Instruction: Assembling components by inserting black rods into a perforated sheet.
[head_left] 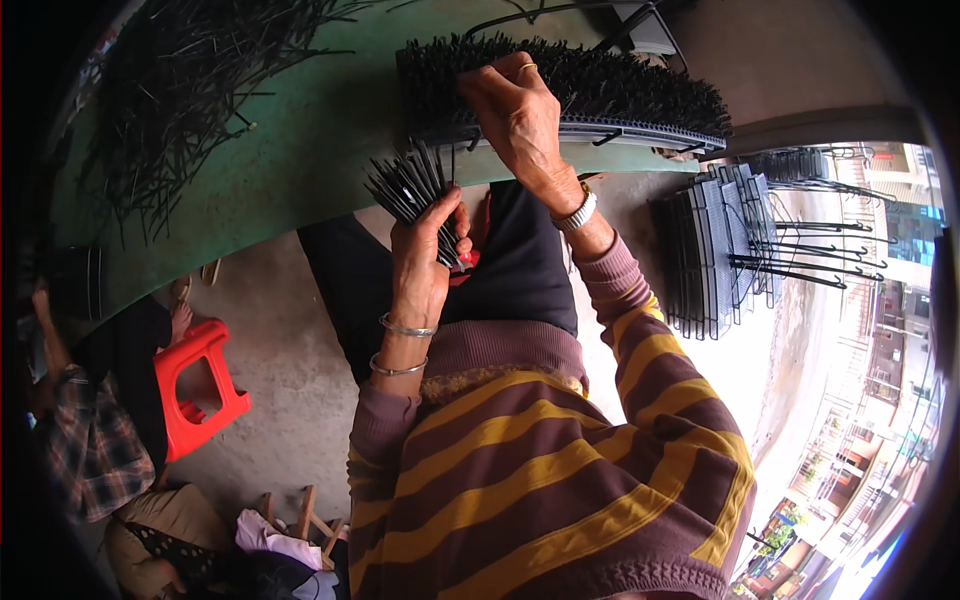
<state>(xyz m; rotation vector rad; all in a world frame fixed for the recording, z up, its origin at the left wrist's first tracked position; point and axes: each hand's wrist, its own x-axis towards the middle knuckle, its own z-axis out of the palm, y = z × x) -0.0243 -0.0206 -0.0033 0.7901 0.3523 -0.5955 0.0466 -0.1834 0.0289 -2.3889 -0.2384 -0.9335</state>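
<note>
Black sticks (405,190) sit clamped in the left hand (425,245), off the near edge of the green table (320,110); the right hand (515,120) bends its fingers over the crammed rack (650,133) there, grip hidden.

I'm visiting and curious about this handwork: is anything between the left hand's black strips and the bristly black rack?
Nothing visible stands between the black strips in the left hand and the bristly black rack. The right hand is at its bristles, right of the strips' tips.
</note>
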